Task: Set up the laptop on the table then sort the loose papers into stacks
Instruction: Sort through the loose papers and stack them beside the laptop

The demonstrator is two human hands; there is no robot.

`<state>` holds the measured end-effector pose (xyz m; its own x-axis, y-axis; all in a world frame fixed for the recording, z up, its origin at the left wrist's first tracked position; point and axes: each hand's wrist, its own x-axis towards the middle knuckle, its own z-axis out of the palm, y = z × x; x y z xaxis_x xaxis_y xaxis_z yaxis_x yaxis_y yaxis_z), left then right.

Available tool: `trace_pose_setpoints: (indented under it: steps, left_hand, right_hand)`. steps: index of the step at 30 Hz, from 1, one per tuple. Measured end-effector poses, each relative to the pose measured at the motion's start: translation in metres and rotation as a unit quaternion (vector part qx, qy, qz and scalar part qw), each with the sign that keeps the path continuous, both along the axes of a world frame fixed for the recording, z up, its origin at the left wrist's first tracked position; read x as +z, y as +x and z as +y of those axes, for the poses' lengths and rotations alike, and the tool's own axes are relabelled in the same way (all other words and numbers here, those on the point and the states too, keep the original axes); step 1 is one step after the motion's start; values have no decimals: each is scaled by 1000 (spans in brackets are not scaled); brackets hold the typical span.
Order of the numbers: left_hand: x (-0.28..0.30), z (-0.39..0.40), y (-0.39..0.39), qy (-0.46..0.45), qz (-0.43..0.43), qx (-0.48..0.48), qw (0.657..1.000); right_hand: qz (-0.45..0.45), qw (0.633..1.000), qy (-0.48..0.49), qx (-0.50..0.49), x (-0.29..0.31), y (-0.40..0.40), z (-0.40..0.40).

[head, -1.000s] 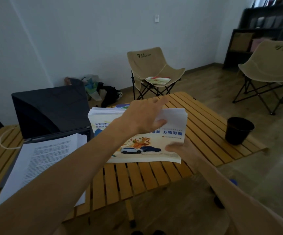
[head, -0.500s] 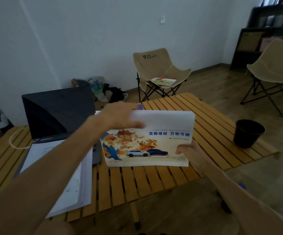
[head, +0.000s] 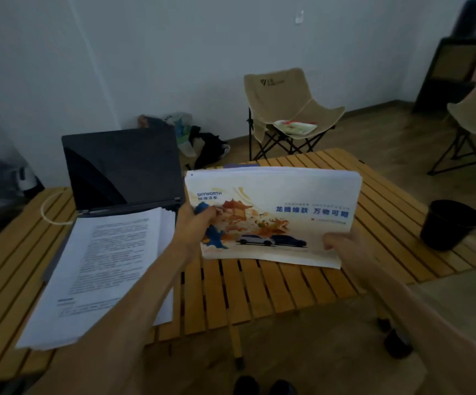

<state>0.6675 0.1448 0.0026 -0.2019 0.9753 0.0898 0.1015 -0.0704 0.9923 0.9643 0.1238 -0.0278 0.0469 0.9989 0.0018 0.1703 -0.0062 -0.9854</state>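
Observation:
A thick stack of colour brochures (head: 276,206), with cars and blue print on the top sheet, stands tilted up over the middle of the slatted wooden table (head: 259,292). My left hand (head: 194,223) grips its left edge, thumb on the front. My right hand (head: 342,243) pinches its lower right corner. The open black laptop (head: 122,172) sits at the table's back left, screen dark. A stack of white printed papers (head: 102,266) lies over its keyboard and reaches the near edge.
A black cup (head: 450,223) stands at the table's right edge. A white cable (head: 48,209) loops left of the laptop. Two beige folding chairs (head: 285,109) stand behind the table, and bags (head: 199,141) lie by the wall.
My left hand moved from the top of the brochure stack to its left edge. The stack rose from lying flat to a tilted, held position, and the view shifted right.

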Motion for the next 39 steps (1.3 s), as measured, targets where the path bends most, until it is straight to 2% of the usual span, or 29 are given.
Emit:
trace_pose_setpoints:
  steps: [3,7,9,12,14,18,21,25,28,31,34,35,36,38,39]
  left_hand:
    - [-14,-12,2,-37,-9,8,999]
    - [9,-23,-5,12,49,41,998]
    - [34,-25,-30,41,106,80,990]
    - [72,-28,-89,39,232,120,964]
    - [98,-32,-127,20,331,141,933]
    - [131,-29,-182,3,507,172,845]
    - [126,-12,-199,-9,632,167,757]
    - [89,27,-207,-11,707,132,695]
    - [48,54,-217,-23,741,100,664]
    - [13,70,-228,-43,752,81,652]
    - [-17,77,-238,-48,758,66,647]
    - [-23,79,-241,-53,753,62,653]
    - [-27,80,-245,-55,743,58,664]
    - [-29,74,-254,-72,705,65,703]
    - [-26,66,-259,-82,668,84,735]
  right_hand:
    - [-25,999,-29,7,-10,-1,-5]
    - [-17,1000,-27,3,4,-16,-22]
    - [58,994,-61,75,18,-35,-35]
    - [211,943,-106,234,49,-72,-42]
    - [219,931,-122,267,66,-106,-42]
    - [154,938,-130,283,59,-189,-65]
    - [218,926,-180,250,41,-243,-89]
    - [325,879,-269,224,22,-289,-97]
    - [333,868,-301,212,8,-306,-88]
    - [301,866,-338,213,-1,-311,-82]
    - [237,841,-384,299,-2,-302,-81]
    - [177,840,-390,334,0,-296,-81]
    - [83,854,-373,353,-1,-288,-80]
    - [-144,900,-251,326,-3,-273,-69]
    - [-220,916,-179,284,-6,-266,-60]
